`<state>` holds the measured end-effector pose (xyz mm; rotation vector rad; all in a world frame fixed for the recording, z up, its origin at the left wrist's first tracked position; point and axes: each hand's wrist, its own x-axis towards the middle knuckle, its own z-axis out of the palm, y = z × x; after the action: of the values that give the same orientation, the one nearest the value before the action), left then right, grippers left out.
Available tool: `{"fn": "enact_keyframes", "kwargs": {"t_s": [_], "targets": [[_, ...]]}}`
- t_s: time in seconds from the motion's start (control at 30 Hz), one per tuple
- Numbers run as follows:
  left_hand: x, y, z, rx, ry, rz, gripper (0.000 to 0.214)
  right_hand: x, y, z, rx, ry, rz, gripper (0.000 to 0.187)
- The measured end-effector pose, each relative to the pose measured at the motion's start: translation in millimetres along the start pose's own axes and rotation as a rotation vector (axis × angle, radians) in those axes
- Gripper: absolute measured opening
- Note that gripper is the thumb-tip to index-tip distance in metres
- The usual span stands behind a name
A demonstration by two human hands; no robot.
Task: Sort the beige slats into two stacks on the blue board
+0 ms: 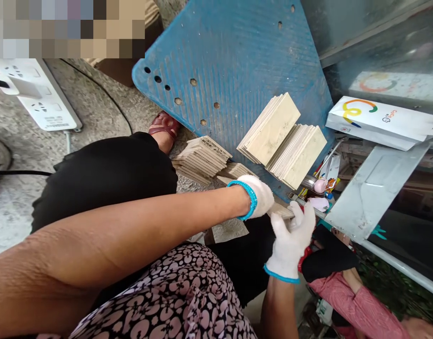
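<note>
Both my hands wear white knit gloves with blue cuffs. Between them are a few thin pale wooden boards (pixel 282 211), partly covered by the gloves. My left hand (pixel 254 197) curls over the near end of these boards, its fingertips turned away from view. At the other end, my right hand (pixel 291 238) has its thumb and fingers around the edge. Just beyond lie two neat stacks of similar boards, the left stack (pixel 273 134) and the right stack (pixel 299 153), on a blue plastic surface (pixel 230 52). A fanned pile of boards (pixel 202 160) sits near my knee.
A white paper bag (pixel 375 122) stands at the right above a metal panel (pixel 375 188). Small items, including a pink-capped bottle (pixel 317 184), crowd beside it. A power strip (pixel 39 96) with cables lies at left. Another person's pink sleeve (pixel 371 301) shows at lower right.
</note>
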<state>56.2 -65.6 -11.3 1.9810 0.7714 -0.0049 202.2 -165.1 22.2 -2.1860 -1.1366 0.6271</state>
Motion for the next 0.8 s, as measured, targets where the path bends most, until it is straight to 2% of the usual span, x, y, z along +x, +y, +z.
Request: {"fn": "enact_keyframes", "kwargs": {"t_s": [0.1, 0.17, 0.23, 0.37, 0.43, 0.5, 0.57, 0.67, 0.8], "targets": [[-1.7, 3.5, -12.8, 0.035, -0.011, 0.067, 0.032, 11.8, -2.5, -4.8, 0.04, 0.066, -0.042, 0.098], [2.1, -0.1, -20.6, -0.019, 0.03, 0.023, 0.031, 17.6, 4.3, -1.3, 0.107, 0.125, -0.054, 0.085], [7.2, -6.0, -28.1, -0.098, 0.065, -0.054, 0.033, 20.0, 16.2, 8.1, 0.174, 0.12, -0.023, 0.081], [13.1, -16.6, -43.2, -0.264, 0.095, -0.234, 0.037, 17.6, 36.3, 41.7, 0.215, -0.083, 0.116, 0.109], [13.8, -20.5, -49.2, -0.316, 0.097, -0.283, 0.039, 16.7, 37.0, 58.8, 0.146, -0.173, 0.143, 0.121], [14.3, -24.0, -53.9, -0.346, 0.115, -0.324, 0.042, 18.2, 32.0, 71.2, 0.03, -0.206, 0.148, 0.126], [15.2, -27.3, -58.0, -0.361, 0.154, -0.37, 0.044, 23.9, 25.8, 79.0, -0.06, -0.185, 0.13, 0.126], [16.3, -31.7, -64.8, -0.391, 0.222, -0.425, 0.044, 43.8, 21.8, 87.5, -0.074, -0.148, 0.067, 0.117], [14.6, -35.6, -74.0, -0.415, 0.296, -0.468, 0.042, 92.1, 27.0, 105.6, -0.058, -0.147, 0.018, 0.102]]}}
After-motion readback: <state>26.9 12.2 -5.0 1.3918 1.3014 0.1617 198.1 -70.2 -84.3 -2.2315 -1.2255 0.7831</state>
